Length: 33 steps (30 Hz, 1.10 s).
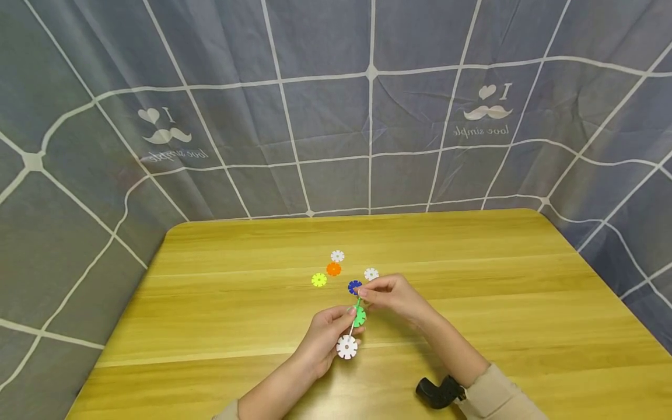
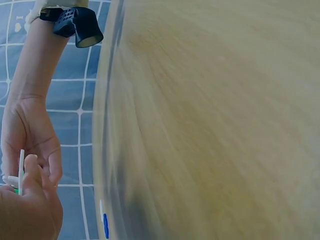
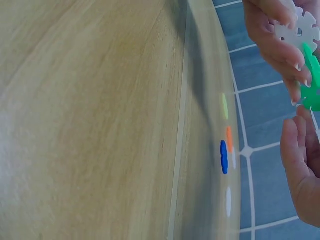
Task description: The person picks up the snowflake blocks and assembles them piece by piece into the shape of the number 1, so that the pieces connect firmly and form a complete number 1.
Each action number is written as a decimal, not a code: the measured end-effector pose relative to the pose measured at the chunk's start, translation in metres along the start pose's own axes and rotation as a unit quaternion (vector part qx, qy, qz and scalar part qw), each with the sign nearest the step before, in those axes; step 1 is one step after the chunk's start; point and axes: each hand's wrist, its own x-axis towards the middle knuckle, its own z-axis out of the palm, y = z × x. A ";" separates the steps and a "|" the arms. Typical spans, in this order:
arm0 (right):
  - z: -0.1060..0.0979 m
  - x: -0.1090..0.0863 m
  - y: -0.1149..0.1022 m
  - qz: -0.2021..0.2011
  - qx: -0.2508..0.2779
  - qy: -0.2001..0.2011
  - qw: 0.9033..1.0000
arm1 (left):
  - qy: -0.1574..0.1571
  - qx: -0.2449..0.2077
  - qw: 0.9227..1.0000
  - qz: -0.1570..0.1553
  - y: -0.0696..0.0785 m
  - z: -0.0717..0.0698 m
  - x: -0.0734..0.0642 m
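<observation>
My left hand (image 1: 328, 332) grips a small chain of notched plastic discs between thumb and fingers. Lowest in it is a white snowflake disc (image 1: 346, 347), facing up in the head view. Beyond it a white disc shows edge-on, then a green snowflake disc (image 1: 359, 317) by the left thumb. The right hand (image 1: 392, 296) pinches the far end, where a small pale piece shows at its fingertips. In the right wrist view the white disc (image 3: 295, 37) and green discs (image 3: 311, 97) sit in the left hand's fingers. Fingers partly hide the joints.
Loose discs lie on the wooden table (image 1: 236, 315) beyond the hands: blue (image 1: 354, 287), yellow (image 1: 319, 280), orange (image 1: 333, 269), and white ones (image 1: 337, 256) (image 1: 371, 273). A black wrist device (image 1: 440, 392) is on the right forearm. A grey curtain (image 1: 325, 128) hangs behind the table.
</observation>
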 end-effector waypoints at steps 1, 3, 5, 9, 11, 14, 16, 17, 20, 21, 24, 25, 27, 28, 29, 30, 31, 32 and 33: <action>0.000 0.000 0.000 -0.002 0.000 -0.002 1.000 | 0.000 0.000 1.000 0.002 0.000 0.000 0.000; 0.000 0.000 0.000 -0.001 0.000 -0.004 1.000 | 0.001 0.003 1.000 0.007 0.000 0.001 0.001; 0.001 -0.001 -0.001 -0.002 -0.003 -0.007 1.000 | 0.003 0.009 1.000 0.009 0.000 0.001 0.001; 0.003 -0.002 -0.002 -0.003 -0.009 -0.013 1.000 | 0.008 0.023 1.000 0.007 0.001 0.001 0.000; 0.004 -0.003 -0.003 -0.007 -0.012 -0.017 1.000 | 0.010 0.029 1.000 0.007 0.001 0.001 0.000; 0.003 -0.002 -0.005 -0.006 -0.020 -0.019 1.000 | 0.010 0.036 0.999 0.006 0.003 0.002 0.001; 0.001 -0.002 -0.006 -0.001 -0.022 -0.017 1.000 | 0.008 0.038 0.999 0.009 0.004 0.003 0.003; 0.000 -0.001 -0.006 0.002 -0.026 -0.016 1.000 | 0.007 0.039 0.999 0.009 0.005 0.004 0.004; -0.003 0.000 -0.005 0.015 -0.028 -0.007 0.999 | 0.009 0.039 0.999 0.005 0.006 0.004 0.004; -0.004 0.000 -0.004 0.019 -0.027 -0.004 0.999 | 0.012 0.038 0.999 0.003 0.006 0.004 0.004; -0.010 0.001 -0.001 0.037 -0.021 0.009 0.999 | 0.022 0.036 0.999 -0.004 0.007 0.003 0.003; -0.012 0.002 0.001 0.042 -0.019 0.013 0.999 | 0.025 0.036 0.999 -0.003 0.007 0.002 0.003; -0.016 0.002 0.004 0.052 -0.019 0.021 0.998 | 0.029 0.034 0.999 -0.005 0.007 0.001 0.002; -0.019 0.002 0.005 0.057 -0.019 0.025 0.998 | 0.029 0.034 0.999 -0.005 0.007 0.000 0.002; -0.022 0.002 0.007 0.060 -0.021 0.028 0.998 | 0.029 0.034 0.999 -0.006 0.006 -0.001 0.001; -0.025 0.002 0.008 0.063 -0.024 0.032 0.997 | 0.029 0.035 0.999 -0.006 0.006 -0.001 0.001; -0.028 0.002 0.009 0.065 -0.026 0.035 0.997 | 0.028 0.036 0.999 -0.006 0.007 -0.002 0.001; -0.031 0.002 0.010 0.066 -0.029 0.038 0.997 | 0.026 0.037 0.999 -0.007 0.006 -0.002 0.000; -0.034 0.002 0.010 0.066 -0.032 0.041 0.996 | 0.025 0.039 0.999 -0.006 0.006 -0.003 0.000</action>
